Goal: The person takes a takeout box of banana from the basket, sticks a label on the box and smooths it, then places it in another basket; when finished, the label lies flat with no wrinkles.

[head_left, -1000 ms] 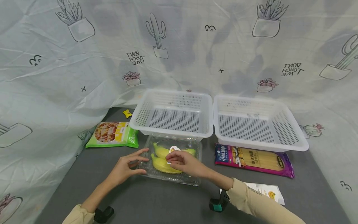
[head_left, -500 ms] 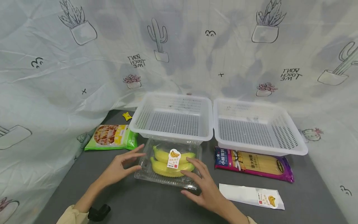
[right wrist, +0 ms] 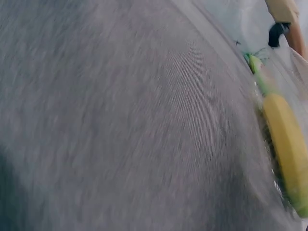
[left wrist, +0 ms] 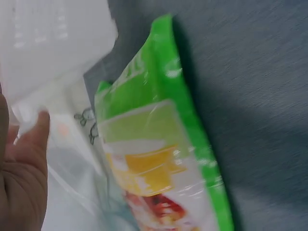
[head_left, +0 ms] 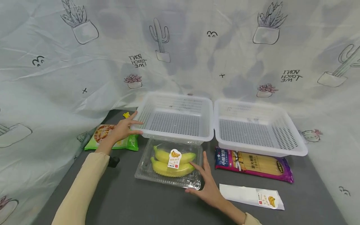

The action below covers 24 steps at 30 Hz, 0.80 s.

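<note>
In the head view my left hand [head_left: 123, 128] reaches over a green food bag [head_left: 127, 144], its fingertips right at the left rim of a white plastic basket [head_left: 168, 135]. The same bag [left wrist: 144, 130] fills the middle of the left wrist view, and part of the left hand [left wrist: 26, 168] shows at the left edge. My right hand [head_left: 208, 184] has its fingers spread around the front right corner of a clear lidded container [head_left: 146, 170]. Inside lie two yellow bananas [head_left: 163, 168]; a banana label [head_left: 174, 158] sits on top of the lid.
A second white basket [head_left: 261, 147] stands right beside the first. In front of it lies a purple pasta packet [head_left: 256, 164]. A white paper strip with a banana label [head_left: 250, 195] is at the front right. A small yellow wrapped piece [head_left: 126, 115] is behind the green bag.
My right hand has left the label and moved to the container's right front corner. My left hand has gone from the container's left side up to the left basket's rim.
</note>
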Available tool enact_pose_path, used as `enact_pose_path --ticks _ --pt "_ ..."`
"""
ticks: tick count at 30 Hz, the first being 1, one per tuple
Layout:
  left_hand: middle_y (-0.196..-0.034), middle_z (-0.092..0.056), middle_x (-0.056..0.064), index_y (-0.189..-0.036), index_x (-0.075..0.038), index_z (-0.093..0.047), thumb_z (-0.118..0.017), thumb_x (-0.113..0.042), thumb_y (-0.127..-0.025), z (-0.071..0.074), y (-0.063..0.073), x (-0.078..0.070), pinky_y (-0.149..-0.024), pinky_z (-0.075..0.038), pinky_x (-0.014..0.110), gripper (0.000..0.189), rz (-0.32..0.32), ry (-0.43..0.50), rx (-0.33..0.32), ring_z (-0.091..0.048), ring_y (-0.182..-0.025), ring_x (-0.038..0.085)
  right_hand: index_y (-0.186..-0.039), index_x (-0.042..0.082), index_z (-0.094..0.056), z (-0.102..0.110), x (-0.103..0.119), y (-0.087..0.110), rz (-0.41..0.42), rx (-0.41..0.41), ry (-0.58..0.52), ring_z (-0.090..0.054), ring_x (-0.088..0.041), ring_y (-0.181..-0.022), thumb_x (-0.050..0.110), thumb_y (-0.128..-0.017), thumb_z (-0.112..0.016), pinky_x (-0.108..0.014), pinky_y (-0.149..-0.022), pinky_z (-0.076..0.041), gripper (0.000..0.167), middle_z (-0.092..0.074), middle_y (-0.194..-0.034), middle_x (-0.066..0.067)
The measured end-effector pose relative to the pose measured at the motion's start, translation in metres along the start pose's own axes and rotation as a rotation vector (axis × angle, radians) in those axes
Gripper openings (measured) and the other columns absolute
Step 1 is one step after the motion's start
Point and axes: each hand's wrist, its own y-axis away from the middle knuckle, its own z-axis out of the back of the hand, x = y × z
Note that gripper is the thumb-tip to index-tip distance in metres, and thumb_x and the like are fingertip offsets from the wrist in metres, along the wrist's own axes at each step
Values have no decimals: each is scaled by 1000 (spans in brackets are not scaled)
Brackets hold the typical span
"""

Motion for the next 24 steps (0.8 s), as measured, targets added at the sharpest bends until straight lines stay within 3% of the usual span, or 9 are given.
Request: enact_pose_path --ticks 3,6,8,13,19,24 --pt "-158 -14 18 -86 -5 -72 -78 -30 -80 7 -5 3 -94 -40 55 27 27 -18 17 -57 -98 40 -142 14 -46 -10 2 -2 -75 -24 -135 7 -45 -142 18 -68 -88 -73 -101 -14 85 14 -159 -7" --pt "-157 -15 19 -73 -9 -66 -79 -31 -79 9 -8 0 -88 -42 50 26 34 -24 27 -56 -65 28 -137 11 -49 -20 7 -3 -116 -99 -241 8 -42 -143 9 -69 -86 -60 -108 -15 77 13 -160 -6" --pt "-157 -15 19 -73 -10 -64 -80 -32 -78 10 -11 -2 -85 -41 49 28 36 -27 34 -52 -57 23 -132 9 -52 -25 10 -5 -147 -153 -286 6 -37 -144 7 -72 -83 -47 -110 -17 68 10 -160 -6" --pt "-157 -14 19 -72 -9 -64 -80 -30 -78 9 -14 -6 -85 -42 47 27 53 -33 48 -52 -57 19 -109 2 -58 -32 13 -9 -169 -232 -328 2 -35 -145 4 -76 -79 -24 -110 -20 40 3 -160 -14" --pt "-158 -11 18 -73 -8 -63 -80 -28 -79 6 -14 -5 -80 -41 42 27 70 -20 62 -44 -46 23 -83 0 -56 -25 20 -9 -163 -269 -388 -6 -35 -144 -3 -72 -79 -26 -108 -27 26 -6 -159 -17" --pt "-158 -11 19 -73 -8 -62 -80 -28 -78 5 -13 -3 -87 -43 47 27 77 -23 57 -61 -75 36 -78 3 -55 -12 32 -9 -227 -253 -382 -9 -37 -144 -2 -74 -78 -21 -105 -31 24 -9 -158 -16"
